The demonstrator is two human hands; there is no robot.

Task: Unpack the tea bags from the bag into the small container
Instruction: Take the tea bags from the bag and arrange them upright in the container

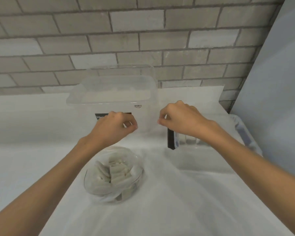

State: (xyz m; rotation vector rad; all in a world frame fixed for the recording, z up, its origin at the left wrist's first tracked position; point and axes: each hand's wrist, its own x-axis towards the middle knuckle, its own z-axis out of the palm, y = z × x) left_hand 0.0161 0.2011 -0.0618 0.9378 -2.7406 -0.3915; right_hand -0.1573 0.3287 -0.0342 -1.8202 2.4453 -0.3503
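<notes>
Tea bags [112,173] grey, heaped in clear bag [138,165]; left hand [116,127], right hand [180,117]: grip unclear.

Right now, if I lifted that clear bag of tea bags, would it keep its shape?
Probably not. The bag looks like thin film slumped into a rounded heap, so it would likely sag. The tea bags inside lie jumbled and loose, so they would probably shift. It is likely light, holding only small flat sachets.

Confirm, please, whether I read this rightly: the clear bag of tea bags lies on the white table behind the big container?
Not quite. The head view shows the bag of tea bags on the white table in front of the big container, not behind it.
</notes>
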